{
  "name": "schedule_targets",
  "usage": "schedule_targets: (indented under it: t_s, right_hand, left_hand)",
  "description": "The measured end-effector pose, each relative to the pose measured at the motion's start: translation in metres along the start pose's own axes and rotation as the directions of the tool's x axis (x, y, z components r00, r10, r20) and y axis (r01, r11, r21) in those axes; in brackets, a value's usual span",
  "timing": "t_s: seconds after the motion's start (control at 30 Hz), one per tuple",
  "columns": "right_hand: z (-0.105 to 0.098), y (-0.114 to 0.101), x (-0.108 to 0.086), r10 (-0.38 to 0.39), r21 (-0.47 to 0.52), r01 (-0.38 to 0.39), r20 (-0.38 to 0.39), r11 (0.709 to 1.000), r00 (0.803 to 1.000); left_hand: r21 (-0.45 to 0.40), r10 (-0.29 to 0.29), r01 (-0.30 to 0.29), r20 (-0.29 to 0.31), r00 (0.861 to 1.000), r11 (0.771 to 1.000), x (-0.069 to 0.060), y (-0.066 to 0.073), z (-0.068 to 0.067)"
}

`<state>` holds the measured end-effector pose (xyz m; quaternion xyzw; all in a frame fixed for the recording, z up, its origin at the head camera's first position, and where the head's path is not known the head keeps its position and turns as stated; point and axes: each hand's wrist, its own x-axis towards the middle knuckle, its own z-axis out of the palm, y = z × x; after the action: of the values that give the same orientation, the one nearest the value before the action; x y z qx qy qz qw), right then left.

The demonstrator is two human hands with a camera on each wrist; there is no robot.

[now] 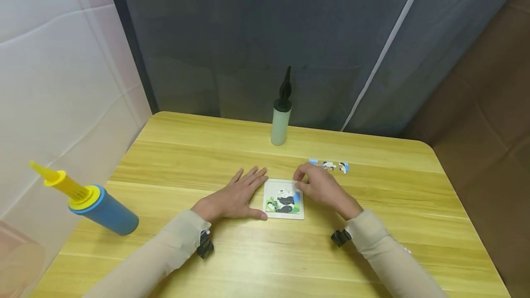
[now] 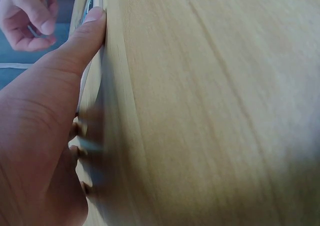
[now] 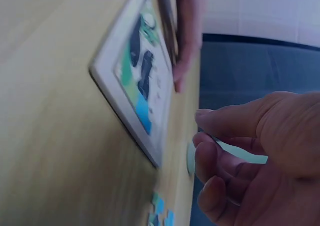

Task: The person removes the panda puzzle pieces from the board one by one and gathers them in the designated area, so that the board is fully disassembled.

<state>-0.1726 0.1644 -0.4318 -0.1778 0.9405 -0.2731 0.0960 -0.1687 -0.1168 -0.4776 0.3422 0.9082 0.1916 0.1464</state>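
Note:
A square panda jigsaw puzzle (image 1: 285, 200) lies in a white tray (image 1: 285, 216), its lower part filled with pieces and its upper part pale and bare. My left hand (image 1: 238, 197) rests spread beside the tray, with the thumb (image 2: 85, 33) touching its near left corner and the fingertips near the far left one. Over the tray's right side, my right hand (image 1: 320, 187) pinches a thin puzzle piece between thumb (image 3: 230, 121) and forefinger. Only a sliver of that piece shows; its picture is hidden by the fingers.
Several loose puzzle pieces (image 1: 329, 165) lie beyond the right hand. A pale green pump with a black nozzle (image 1: 280, 125) stands behind the tray. At the far left is a blue pump with a yellow top (image 1: 109, 213). Grey cloth (image 1: 248, 36) hangs behind the wooden table (image 1: 265, 261).

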Motion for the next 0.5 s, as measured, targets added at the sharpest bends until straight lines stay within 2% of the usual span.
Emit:
schedule_targets:
  t_s: [0.23, 0.5]
  right_hand:
    - [0.017, -0.009, 0.001, -0.004, -0.010, 0.005, 0.062, 1.000, 0.998]
    - [0.029, -0.011, -0.001, -0.070, -0.070, 0.076, 0.078, 0.995, 0.994]
  left_hand:
    - [0.005, 0.006, -0.006, 0.002, 1.000, 1.000, -0.001, 0.000, 0.000]
    - [0.009, 0.011, -0.011, 0.002, 1.000, 1.000, 0.000, 0.001, -0.001]
